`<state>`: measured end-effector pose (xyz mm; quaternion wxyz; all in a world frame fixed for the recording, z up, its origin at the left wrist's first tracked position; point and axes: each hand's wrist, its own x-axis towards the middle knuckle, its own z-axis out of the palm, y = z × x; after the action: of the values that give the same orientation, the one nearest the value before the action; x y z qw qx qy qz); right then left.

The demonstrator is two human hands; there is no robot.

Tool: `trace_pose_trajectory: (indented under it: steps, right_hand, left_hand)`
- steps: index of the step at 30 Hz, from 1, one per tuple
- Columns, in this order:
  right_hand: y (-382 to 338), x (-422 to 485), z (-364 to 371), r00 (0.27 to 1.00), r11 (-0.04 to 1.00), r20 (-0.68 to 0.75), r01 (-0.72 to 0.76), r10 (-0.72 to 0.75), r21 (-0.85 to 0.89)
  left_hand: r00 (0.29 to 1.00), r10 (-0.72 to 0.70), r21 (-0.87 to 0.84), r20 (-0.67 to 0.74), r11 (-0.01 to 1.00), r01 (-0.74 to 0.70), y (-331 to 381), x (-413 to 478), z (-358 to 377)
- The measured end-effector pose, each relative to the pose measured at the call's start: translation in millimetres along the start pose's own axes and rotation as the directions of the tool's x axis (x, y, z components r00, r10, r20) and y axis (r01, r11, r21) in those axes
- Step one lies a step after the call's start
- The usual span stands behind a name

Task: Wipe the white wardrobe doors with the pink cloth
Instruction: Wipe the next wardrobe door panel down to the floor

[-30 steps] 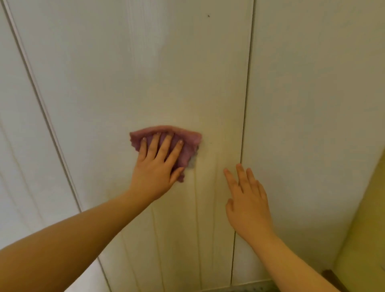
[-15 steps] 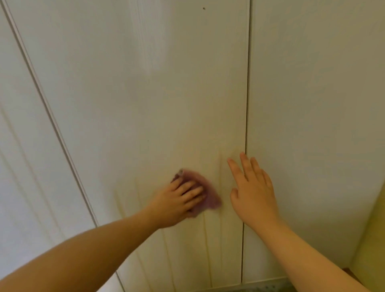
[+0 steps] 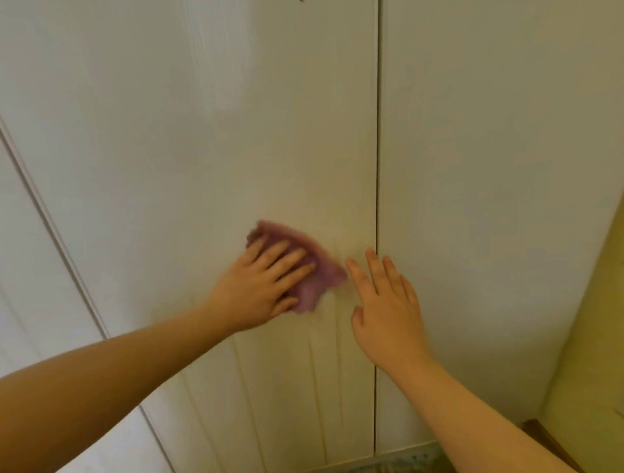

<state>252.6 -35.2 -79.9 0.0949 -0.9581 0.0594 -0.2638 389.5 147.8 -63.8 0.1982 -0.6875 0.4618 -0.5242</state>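
While the white wardrobe doors [image 3: 202, 152] filled pretty much the whole view, a strip of yellow wall [image 3: 594, 337] squeezed in down the right edge. Middle door was the big one, with a dark seam [image 3: 377, 168] splitting it from the door on its right, and faint vertical streaks [image 3: 317, 388] ran down its lower part. Both bare arms reached up from the bottom. Left hand [image 3: 253, 290] lay flat on the middle door with its fingers [image 3: 287, 256] straight and a bit spread, pressing the pink cloth [image 3: 326, 271] against the panel, not curled round it. The cloth was bunched and blurry, poking out above and to the right of those fingers, just left of the seam. Right hand [image 3: 388, 310] was just beside it, holding nothing, fingers straight and slightly fanned, laid over the seam itself. Couldn't tell for sure if the palm actually touched the door. Tiny dark speck [image 3: 301, 1] sat at the very top edge.
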Motion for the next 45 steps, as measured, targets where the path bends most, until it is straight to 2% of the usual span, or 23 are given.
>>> trace_pose_trajectory:
  steps: [3, 6, 7, 9, 11, 12, 13, 16, 18, 19, 21, 23, 25, 28, 29, 30, 33, 35, 37, 39, 40, 42, 45]
  right_hand:
    - [5, 0, 4, 0.999, 0.998, -0.021, 0.034, -0.033, 0.043]
    - [7, 0, 7, 0.999, 0.999, -0.031, -0.023, 0.024, 0.023]
    - [8, 2, 6, 0.999, 0.999, -0.035, -0.039, 0.04, 0.014]
    - [9, 2, 1, 0.997, 0.998, -0.051, -0.057, 0.057, 0.011]
    - [11, 1, -3, 0.998, 0.998, -0.036, -0.056, 0.056, -0.006]
    - [13, 0, -3, 0.999, 0.999, -0.007, -0.045, 0.045, 0.018]
    - [16, 0, -5, 0.999, 0.999, -0.006, -0.038, 0.038, 0.037]
    - [18, 1, -5, 0.998, 0.995, -0.019, -0.063, 0.064, 0.074]
    - [18, 2, -4, 0.997, 0.995, 0.012, -0.081, 0.08, 0.064]
    - [17, 2, -3, 0.996, 0.994, 0.008, -0.087, 0.086, 0.071]
    - [16, 2, -5, 0.996, 0.994, 0.009, -0.086, 0.086, 0.073]
    - [14, 1, -7, 0.997, 0.995, 0.018, -0.072, 0.071, 0.066]
    - [16, 2, -8, 0.998, 0.996, 0.012, -0.061, 0.061, 0.057]
    - [18, -2, -7, 0.995, 0.995, 0.033, -0.095, 0.094, 0.038]
    - [18, -3, -6, 0.994, 0.994, 0.047, -0.104, 0.102, 0.039]
    - [17, -4, -6, 0.993, 0.994, 0.053, -0.105, 0.103, 0.042]
    - [15, -4, -5, 0.996, 0.997, 0.053, -0.077, 0.075, 0.026]
    - [17, -2, -5, 0.996, 0.997, 0.051, -0.072, 0.071, 0.017]
    - [17, -3, -4, 0.995, 0.997, 0.066, -0.074, 0.073, 0.019]
    - [17, -4, 0, 0.994, 0.997, 0.075, -0.077, 0.075, 0.024]
    - [16, -4, 2, 0.994, 0.997, 0.082, -0.075, 0.073, 0.028]
    - [12, -3, 6, 0.994, 0.998, 0.095, -0.065, 0.062, 0.024]
    - [11, -3, 6, 0.994, 0.999, 0.096, -0.043, 0.042, 0.009]
  left_hand:
    - [0.957, -0.274, 0.083, -0.091, 0.956, 0.281, -52, 49, -18]
    - [0.902, -0.41, 0.083, -0.133, 0.903, 0.422, -44, 69, -14]
    - [0.92, -0.379, 0.038, -0.101, 0.922, 0.384, -23, 63, -7]
    - [0.995, -0.09, -0.043, 0.037, 0.995, 0.092, 28, 36, 4]
    - [0.971, 0.192, -0.087, 0.142, 0.98, -0.181, 45, 11, 2]
    - [0.967, 0.221, -0.083, 0.128, 0.974, -0.212, 36, 10, 1]
    - [0.982, 0.168, -0.059, 0.088, 0.985, -0.164, 23, 17, 0]
    - [0.97, -0.241, 0.021, -0.005, 0.97, 0.242, -19, 53, -12]
    - [0.94, -0.341, 0.005, -0.012, 0.94, 0.341, -8, 57, -10]
    - [0.96, -0.277, -0.01, 0.031, 0.961, 0.278, 10, 48, -4]
    - [0.991, 0.023, -0.091, 0.129, 0.996, -0.011, 46, 18, 3]
    - [0.953, 0.226, -0.136, 0.202, 0.97, -0.202, 45, 3, 1]
    - [0.972, 0.164, -0.083, 0.17, 0.985, -0.152, 24, 16, -3]
    - [0.976, -0.18, -0.027, 0.122, 0.982, 0.185, 9, 40, -10]
    - [0.966, -0.23, -0.039, 0.115, 0.971, 0.235, 18, 38, -7]
    - [0.967, -0.209, -0.064, 0.147, 0.973, 0.22, 35, 30, -2]
    - [0.958, 0.082, -0.16, 0.275, 0.986, -0.038, 81, -6, 10]
    - [0.963, 0.098, -0.146, 0.251, 0.987, -0.063, 76, -11, 11]
    - [0.979, -0.088, -0.096, 0.181, 0.99, 0.107, 55, -3, 6]
    - [0.942, -0.308, -0.061, 0.137, 0.946, 0.318, 39, 11, 1]
    - [0.928, -0.351, -0.06, 0.127, 0.931, 0.36, 42, 14, 2]
    - [0.946, -0.255, -0.095, 0.202, 0.956, 0.278, 71, 1, 14]
    - [0.928, 0.056, -0.167, 0.368, 0.986, 0.007, 118, -37, 22]
